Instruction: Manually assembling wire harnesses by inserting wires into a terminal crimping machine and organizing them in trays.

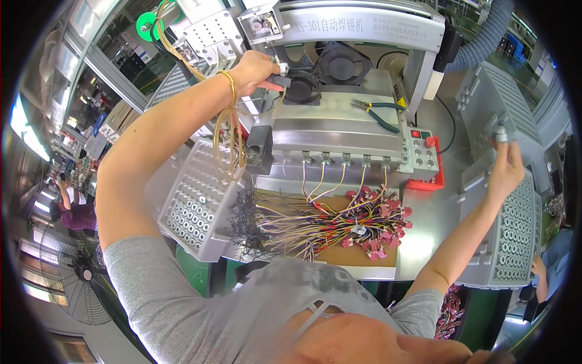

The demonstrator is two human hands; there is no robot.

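My left hand [257, 68] is raised to the upper part of the grey soldering machine [339, 124], its fingers closed on a small white and dark part by a black fan [301, 87]. A gold bangle sits on that wrist. My right hand [505, 164] reaches out to the right and pinches a small grey cylindrical piece [501, 133] above a grey perforated tray [515, 233]. A heap of wire harnesses with pink connectors [357, 224] lies on a brown board in front of me.
Another perforated grey tray [197, 203] leans at the left. Green-handled pliers [379, 112] lie on the machine top. A button box with a red surround [423, 159] stands right of it. A floor fan [82, 279] and other people are at the far left.
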